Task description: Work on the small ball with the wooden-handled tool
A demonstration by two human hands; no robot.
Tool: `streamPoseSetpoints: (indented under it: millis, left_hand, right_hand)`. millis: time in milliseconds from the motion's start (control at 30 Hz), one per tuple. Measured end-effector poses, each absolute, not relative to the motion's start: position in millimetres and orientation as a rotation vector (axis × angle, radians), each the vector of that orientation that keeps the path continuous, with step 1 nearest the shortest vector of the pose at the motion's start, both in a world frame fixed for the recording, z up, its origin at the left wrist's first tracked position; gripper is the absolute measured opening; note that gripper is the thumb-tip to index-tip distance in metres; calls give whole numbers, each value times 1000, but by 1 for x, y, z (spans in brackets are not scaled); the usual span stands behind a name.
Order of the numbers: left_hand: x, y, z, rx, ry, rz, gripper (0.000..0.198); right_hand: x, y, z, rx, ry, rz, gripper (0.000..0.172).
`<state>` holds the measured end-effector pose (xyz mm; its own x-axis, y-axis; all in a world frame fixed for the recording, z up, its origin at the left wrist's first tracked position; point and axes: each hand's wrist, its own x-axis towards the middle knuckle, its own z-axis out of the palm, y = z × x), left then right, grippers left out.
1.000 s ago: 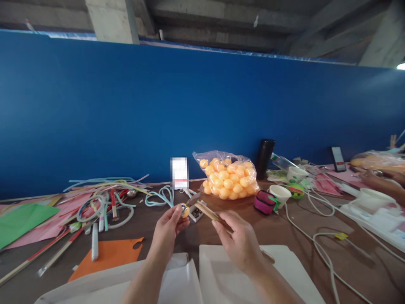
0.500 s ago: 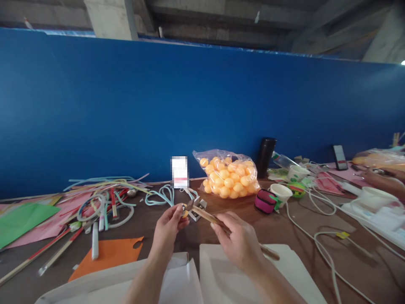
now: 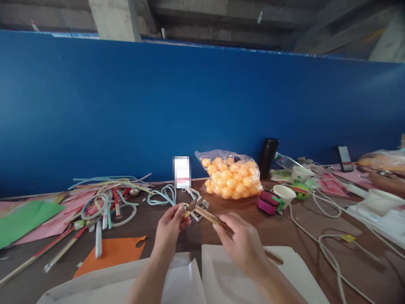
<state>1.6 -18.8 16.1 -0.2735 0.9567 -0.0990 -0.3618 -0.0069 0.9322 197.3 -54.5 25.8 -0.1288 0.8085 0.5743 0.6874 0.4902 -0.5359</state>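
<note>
The hammer (image 3: pixel 207 215) has dipped onto the orange ball (image 3: pixel 186 210) pinched by the left hand (image 3: pixel 171 228), at ten o'clock from the right hand (image 3: pixel 240 242) gripping its handle.

Brown surface (image 3: pixel 164 232), cluttered. Left: green paper (image 3: pixel 25 215), orange paper (image 3: pixel 110 252), tangle of coloured tubes (image 3: pixel 107 198). Centre back: bag of orange balls (image 3: pixel 230 175), black tumbler (image 3: pixel 268 153). Right: pink pouch (image 3: pixel 267 202) beside paper cup (image 3: pixel 284 194), white cables (image 3: pixel 329 245). Near edge: white sheets (image 3: pixel 221 274).
</note>
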Motion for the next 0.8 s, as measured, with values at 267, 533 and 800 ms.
streamPoseSetpoints:
  millis: [267,533,800]
  left_hand:
    - [1,-20,24,549,1002,1552,20]
    - [2,-22,28,504,980,1544,15]
    - [2,-19,21,602,973,1539,30]
  right_hand:
    - [200,-56,33,-1195,-1777,191,16]
    - [196,-58,30,-1166,-1837,259,17]
    - [198,-56,29,-1191,-1821,237,16]
